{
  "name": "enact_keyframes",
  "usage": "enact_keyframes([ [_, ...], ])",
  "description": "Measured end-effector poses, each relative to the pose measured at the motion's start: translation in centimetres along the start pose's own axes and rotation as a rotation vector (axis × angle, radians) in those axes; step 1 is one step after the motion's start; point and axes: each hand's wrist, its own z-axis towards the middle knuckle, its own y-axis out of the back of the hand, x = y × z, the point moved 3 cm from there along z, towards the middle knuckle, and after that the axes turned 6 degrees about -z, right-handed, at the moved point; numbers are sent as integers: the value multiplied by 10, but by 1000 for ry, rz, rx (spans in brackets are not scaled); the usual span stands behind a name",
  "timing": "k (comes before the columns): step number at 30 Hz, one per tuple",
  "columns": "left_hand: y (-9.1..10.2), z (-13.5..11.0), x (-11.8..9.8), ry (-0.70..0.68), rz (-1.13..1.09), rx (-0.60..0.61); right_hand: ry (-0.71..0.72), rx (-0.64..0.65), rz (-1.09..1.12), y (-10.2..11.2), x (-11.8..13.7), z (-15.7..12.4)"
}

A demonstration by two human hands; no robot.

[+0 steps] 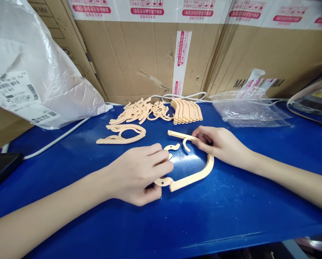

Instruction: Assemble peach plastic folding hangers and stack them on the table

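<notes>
Beige plastic folding-hanger parts lie about on the blue tabletop [231,212]. My left hand [146,172] is closed, its fingers pinching a small curved connector piece [164,182] with a hole in it. That piece meets the lower end of a bent hanger arm [194,177], whose upper end reaches my right hand. Just past my left fingertips shows another small curved piece [172,147], partly hidden. My right hand [217,144] is closed on a straight-looking hanger arm [177,134], with a small hook [186,145] below it. Whether the two arms are joined under my right fingers is hidden.
Folded hangers [123,139] lie left of centre. Behind them are a heap of loose parts [136,111] and a neat row of hanger arms [186,110]. A white plastic bag [42,64], cardboard boxes [139,57], a clear bag [247,111] and a white cable [59,138] surround them.
</notes>
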Motion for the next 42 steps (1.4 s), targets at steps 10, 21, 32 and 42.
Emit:
enact_keyframes([
  [10, -1, 0, 11, 193, -32, 2, 7, 0, -44, 1, 3, 1],
  [21, -4, -1, 14, 330, -89, -22, 14, 6, -100, 0, 4, 0],
  [32, -7, -2, 11, 187, -45, 40, -11, 11, -116, 0, 6, 0],
  [42, -6, -4, 12, 192, -140, 116, -19, -4, -137, -1, 5, -1],
])
